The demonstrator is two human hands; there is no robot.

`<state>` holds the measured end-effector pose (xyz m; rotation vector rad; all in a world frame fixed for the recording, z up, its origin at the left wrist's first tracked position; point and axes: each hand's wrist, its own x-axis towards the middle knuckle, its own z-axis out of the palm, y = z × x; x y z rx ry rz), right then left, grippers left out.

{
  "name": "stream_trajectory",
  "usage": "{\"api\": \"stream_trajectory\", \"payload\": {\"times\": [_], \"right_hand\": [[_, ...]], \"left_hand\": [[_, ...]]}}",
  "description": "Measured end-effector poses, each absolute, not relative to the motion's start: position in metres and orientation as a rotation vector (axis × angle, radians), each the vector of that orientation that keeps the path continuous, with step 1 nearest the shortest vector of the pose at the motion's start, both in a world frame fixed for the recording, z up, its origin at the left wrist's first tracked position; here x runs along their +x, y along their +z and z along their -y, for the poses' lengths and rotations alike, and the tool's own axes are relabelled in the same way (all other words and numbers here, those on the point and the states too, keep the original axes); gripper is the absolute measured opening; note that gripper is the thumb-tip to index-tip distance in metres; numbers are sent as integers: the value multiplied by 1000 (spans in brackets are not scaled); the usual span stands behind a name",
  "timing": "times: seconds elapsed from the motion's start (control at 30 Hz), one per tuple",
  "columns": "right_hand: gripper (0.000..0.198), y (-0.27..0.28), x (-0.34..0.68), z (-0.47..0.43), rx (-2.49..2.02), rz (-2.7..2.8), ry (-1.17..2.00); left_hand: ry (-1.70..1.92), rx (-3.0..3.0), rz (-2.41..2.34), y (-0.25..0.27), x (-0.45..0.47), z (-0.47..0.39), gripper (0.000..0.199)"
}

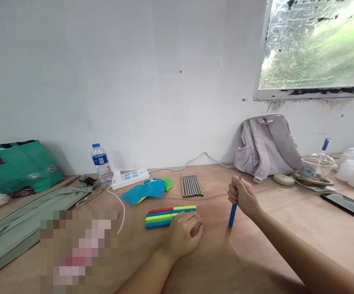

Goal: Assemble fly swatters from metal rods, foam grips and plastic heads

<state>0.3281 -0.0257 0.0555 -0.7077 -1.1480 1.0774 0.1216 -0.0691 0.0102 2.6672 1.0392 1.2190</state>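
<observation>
My right hand (241, 196) is closed in a fist round a blue stick (232, 215). The stick stands nearly upright, its lower end at or just above the tabletop; a small dark tip shows above the fist. My left hand (185, 230) lies over the right part of a row of coloured sticks (158, 218) in red, blue, yellow and green. Its fingers are loosely curled, with a gap between thumb and forefinger and nothing seen in it. Behind the row, several grey metal rods (192, 186) lie side by side.
Blue and green flat pieces (148, 190) lie beside a white power strip (130, 178) with its cord. A water bottle (101, 163), green bag (20, 167) and grey-green cloth (36, 220) are leftward. Rightward are a backpack (267, 147), plastic cup (316, 167) and phone (351, 207).
</observation>
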Motion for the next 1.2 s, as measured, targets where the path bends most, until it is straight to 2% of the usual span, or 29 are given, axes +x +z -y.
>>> {"api": "stream_trajectory", "payload": {"times": [0.3,0.53,0.67,0.9,1.07,1.2], "right_hand": [[43,54,321,31,-659,1262,1141],[43,55,323,34,-620,1263,1172],[45,54,329,34,-588,1235,1191],[42,50,327,34,-549,1299,1248],[37,49,327,33,-540,1331,1141],[35,30,332,33,-578,1497,1087]], "left_hand": [[1342,2739,-1155,18,109,66,13],[1700,2519,-1605,21,43,28,13],[1640,2410,-1921,13,-4,3,18],[1337,2526,-1945,-4,-29,-17,37],[1057,2648,-1964,-6,-25,-25,51],[979,2649,-1901,-5,-26,-29,44]]}}
